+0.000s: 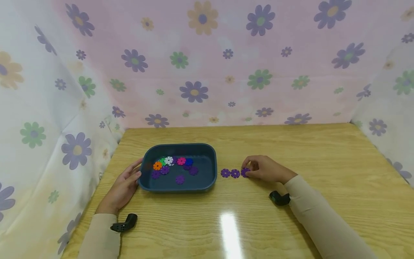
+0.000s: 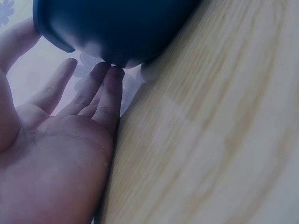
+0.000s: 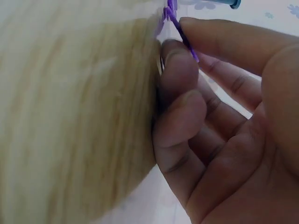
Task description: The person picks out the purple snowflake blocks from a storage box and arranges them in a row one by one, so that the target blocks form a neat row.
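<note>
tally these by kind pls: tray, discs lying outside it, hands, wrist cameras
Dark blue tray: 1
Purple snowflake discs outside the tray, including the one pinched: 3
Hands, left hand and right hand: 2
Black wrist cameras: 2
Total: 8

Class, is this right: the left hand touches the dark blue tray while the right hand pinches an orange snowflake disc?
Orange is wrong: the right hand pinches a purple snowflake disc, as the head view shows. The left hand does touch the dark blue tray.
</note>
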`<state>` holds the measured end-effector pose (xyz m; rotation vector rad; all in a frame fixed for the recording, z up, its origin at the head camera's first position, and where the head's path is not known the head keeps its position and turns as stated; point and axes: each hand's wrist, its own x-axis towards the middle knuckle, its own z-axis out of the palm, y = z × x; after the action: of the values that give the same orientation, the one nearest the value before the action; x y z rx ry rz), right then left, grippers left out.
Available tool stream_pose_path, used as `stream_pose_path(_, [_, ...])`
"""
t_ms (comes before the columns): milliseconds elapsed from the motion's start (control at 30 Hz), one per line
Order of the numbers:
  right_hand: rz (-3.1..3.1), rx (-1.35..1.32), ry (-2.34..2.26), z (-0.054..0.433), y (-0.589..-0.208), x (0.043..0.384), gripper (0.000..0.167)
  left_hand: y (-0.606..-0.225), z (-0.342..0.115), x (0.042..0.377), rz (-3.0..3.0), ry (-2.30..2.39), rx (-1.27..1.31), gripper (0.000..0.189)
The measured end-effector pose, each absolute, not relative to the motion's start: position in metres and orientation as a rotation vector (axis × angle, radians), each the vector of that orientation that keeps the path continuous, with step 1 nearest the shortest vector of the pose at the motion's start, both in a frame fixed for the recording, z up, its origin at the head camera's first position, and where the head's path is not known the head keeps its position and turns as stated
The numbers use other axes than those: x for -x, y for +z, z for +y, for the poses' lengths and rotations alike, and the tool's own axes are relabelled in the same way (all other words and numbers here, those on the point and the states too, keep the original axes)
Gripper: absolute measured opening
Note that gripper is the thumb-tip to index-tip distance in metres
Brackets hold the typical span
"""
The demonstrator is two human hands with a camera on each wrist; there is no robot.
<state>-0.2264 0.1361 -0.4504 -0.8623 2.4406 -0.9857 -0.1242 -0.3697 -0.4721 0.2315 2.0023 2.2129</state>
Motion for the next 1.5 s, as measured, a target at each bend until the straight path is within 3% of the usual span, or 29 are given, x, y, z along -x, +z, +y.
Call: stream_pose_path(1500, [2.417, 0.817, -1.047, 0.136, -0.4503, 0.2288, 0.017, -0.4692, -0.3658, 0.1226, 2.02, 2.207, -0.199, 0.054])
